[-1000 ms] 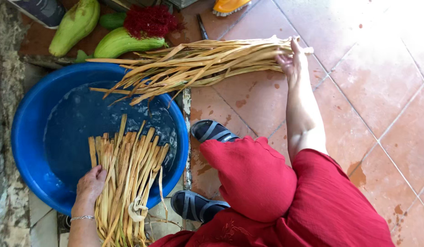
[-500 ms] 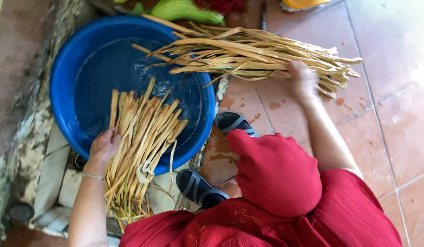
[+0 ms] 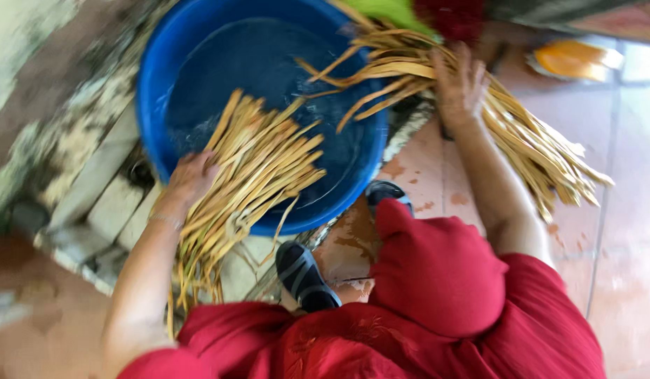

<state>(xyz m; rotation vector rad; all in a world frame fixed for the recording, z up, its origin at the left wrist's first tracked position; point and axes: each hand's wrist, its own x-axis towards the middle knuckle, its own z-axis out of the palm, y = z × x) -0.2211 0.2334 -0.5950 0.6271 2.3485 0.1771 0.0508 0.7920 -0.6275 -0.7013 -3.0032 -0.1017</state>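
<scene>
- Down at the left, the left hand point(image 3: 190, 181) lies on a bundle of tan reed strips point(image 3: 251, 175), its grip closed around the near part of the bundle, at the near-left rim of the basin.
- That bundle slants from the paving at the near left up over the rim, its far ends fanned out inside the blue basin point(image 3: 360, 175) (water shows dark under them).
- Farther right, the right hand point(image 3: 461, 84) presses flat on a second, longer sheaf of strips point(image 3: 528, 140); its fingers are spread apart, palm down, not clamped around anything.
- This sheaf runs from above the far side of the basin, where its ends splay over the water, down to the right onto the reddish tiled floor point(image 3: 626, 231).
- Near the middle, a dark shoe point(image 3: 304, 275) stands just beside the basin's near rim, with a red-clothed knee point(image 3: 437, 274) to its right.
- At the far edge sit something green point(image 3: 391, 8), something dark red point(image 3: 451, 15) and an orange object point(image 3: 574, 60), all blurred.
</scene>
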